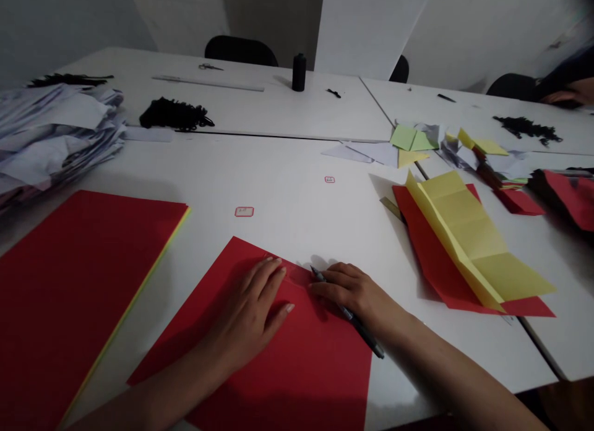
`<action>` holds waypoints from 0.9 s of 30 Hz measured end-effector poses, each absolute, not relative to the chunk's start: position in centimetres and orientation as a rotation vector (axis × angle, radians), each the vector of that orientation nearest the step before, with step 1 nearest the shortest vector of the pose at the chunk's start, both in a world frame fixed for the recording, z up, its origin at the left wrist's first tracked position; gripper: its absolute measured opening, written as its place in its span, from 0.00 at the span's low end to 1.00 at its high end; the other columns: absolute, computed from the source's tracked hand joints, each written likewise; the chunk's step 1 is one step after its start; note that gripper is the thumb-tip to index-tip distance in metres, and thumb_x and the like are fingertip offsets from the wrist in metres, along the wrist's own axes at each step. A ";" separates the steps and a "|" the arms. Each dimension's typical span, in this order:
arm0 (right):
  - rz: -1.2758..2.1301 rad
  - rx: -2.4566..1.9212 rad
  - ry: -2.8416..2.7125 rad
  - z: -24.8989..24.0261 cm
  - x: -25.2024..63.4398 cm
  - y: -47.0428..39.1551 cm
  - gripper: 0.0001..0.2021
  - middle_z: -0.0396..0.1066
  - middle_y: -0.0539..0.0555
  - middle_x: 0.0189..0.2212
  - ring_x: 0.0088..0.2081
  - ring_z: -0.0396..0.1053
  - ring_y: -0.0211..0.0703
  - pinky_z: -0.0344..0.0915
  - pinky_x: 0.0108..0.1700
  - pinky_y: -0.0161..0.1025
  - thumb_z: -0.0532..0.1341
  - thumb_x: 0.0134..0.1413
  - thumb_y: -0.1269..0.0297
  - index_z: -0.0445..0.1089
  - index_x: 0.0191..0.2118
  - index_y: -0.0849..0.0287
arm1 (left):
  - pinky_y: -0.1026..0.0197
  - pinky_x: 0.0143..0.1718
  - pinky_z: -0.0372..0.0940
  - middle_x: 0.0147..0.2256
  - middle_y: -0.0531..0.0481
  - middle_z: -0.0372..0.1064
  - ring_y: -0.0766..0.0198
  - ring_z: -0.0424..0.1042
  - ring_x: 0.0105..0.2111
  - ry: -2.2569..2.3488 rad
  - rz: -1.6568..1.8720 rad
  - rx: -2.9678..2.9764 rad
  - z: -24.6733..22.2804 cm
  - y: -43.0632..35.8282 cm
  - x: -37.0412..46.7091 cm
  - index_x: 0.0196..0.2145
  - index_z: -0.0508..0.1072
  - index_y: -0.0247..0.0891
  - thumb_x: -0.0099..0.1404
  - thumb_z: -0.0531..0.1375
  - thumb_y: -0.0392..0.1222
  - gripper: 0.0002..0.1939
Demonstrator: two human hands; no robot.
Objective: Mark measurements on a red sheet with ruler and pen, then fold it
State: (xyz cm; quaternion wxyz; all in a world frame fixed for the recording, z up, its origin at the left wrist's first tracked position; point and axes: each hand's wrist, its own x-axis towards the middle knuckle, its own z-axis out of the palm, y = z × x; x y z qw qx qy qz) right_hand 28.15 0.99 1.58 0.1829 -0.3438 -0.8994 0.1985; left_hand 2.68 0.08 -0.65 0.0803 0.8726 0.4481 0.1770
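A sheet of red paper [320,369] lies at an angle on the white table in front of me. My left hand [253,313] rests on it with fingers stretched out and thumb apart. By its fingertips, near the sheet's far edge, is a faint, clear-looking shape [297,275] that I cannot make out well. My right hand [355,292] is closed around a dark pen [359,332], whose tip points toward the far edge of the sheet. The right fingers sit close to the paper's upper right part.
A red paper stack [93,282] with a yellow edge lies left, below a pile of white paper [55,128]. Folded yellow paper [468,214] sits on red paper at right. Farther back are black yarn [174,114], a ruler [208,83], scissors [211,67] and a black spool [299,72].
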 end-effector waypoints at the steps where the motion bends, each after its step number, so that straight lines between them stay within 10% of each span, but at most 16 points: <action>1: 0.558 -0.972 -2.538 1.6 28.1 1.0 0.15 0.71 0.57 0.46 0.47 0.65 0.46 0.65 0.48 0.47 0.51 0.66 0.69 0.65 0.55 0.56 | 0.47 0.59 0.61 0.62 0.41 0.53 0.51 0.55 0.61 1.340 0.530 2.608 -0.7 0.1 2.7 0.62 0.56 0.36 0.69 0.53 0.46 0.26; 27: 0.552 -0.932 -2.511 1.9 28.0 1.1 0.15 0.72 0.59 0.42 0.45 0.65 0.46 0.67 0.45 0.45 0.50 0.66 0.70 0.66 0.54 0.59 | 0.48 0.59 0.61 0.61 0.42 0.54 0.52 0.55 0.61 1.325 0.548 2.562 -0.7 0.2 2.8 0.62 0.55 0.38 0.69 0.54 0.46 0.26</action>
